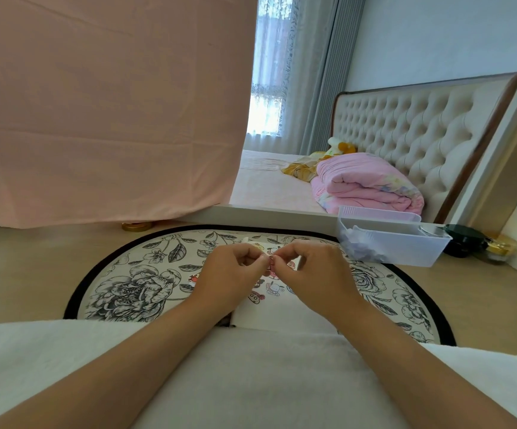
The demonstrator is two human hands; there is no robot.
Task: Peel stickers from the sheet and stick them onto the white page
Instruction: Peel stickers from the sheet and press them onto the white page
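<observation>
Here left hand (pixel 235 274) and right hand (pixel 310 270) each hold one small sticker (pixel 270 262) in a tight fingertip grip.

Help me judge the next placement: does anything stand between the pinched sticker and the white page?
Nothing visible does. The left hand and right hand pinch the sticker above the white page, whose bare near part lies uncovered below them.

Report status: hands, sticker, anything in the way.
Left hand and right hand both pinch one small sticker. White paper with cartoon stickers lies beneath. Nothing blocks it.
</observation>
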